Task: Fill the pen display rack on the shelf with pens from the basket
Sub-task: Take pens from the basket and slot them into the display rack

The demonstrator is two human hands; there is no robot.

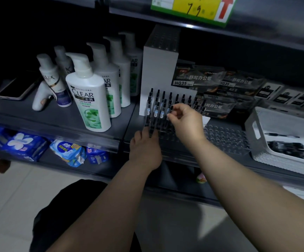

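**Q:** Where are the pens (156,106)?
**A:** Slim black barrels stand upright in rows in the clear, hole-studded plastic rack (225,139) at the front edge of the dark shelf (65,120). More lie flat in the white ribbed basket (256,135) at its right end.

**Q:** And the hands?
**A:** The right hand (185,119) pinches one upright pen (171,109) by its top, at the rack's left. The left hand (145,150), nearer the edge, curls round a dark bunch (151,128) pointing up.
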